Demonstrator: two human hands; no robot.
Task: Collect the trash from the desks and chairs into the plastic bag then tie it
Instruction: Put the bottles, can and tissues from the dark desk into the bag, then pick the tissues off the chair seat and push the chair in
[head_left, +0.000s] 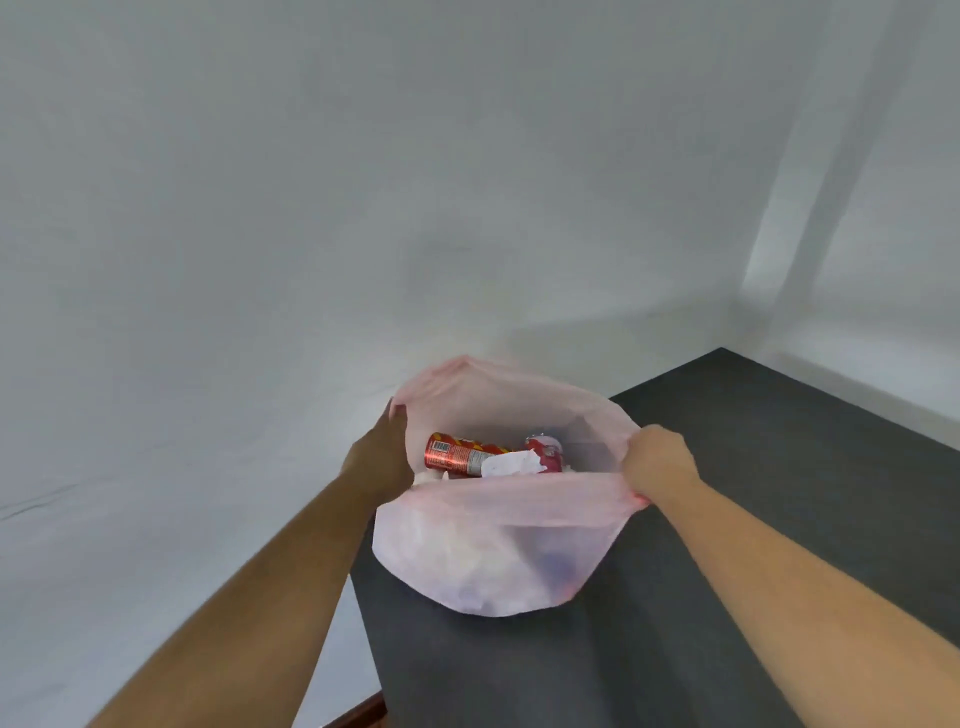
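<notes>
A thin pink plastic bag (498, 540) sits on the near left corner of a dark desk (753, 493), its mouth open upward and stretched wide from left to right. Inside, a red can (460, 454) lies on its side, its long axis running left to right, with crumpled white paper (511, 462) against it and a second red can (545, 452) just beside. The left hand (382, 457) is closed on the bag's left rim; the right hand (657, 460) is clenched on the right rim. White walls (260, 208) stand behind.
</notes>
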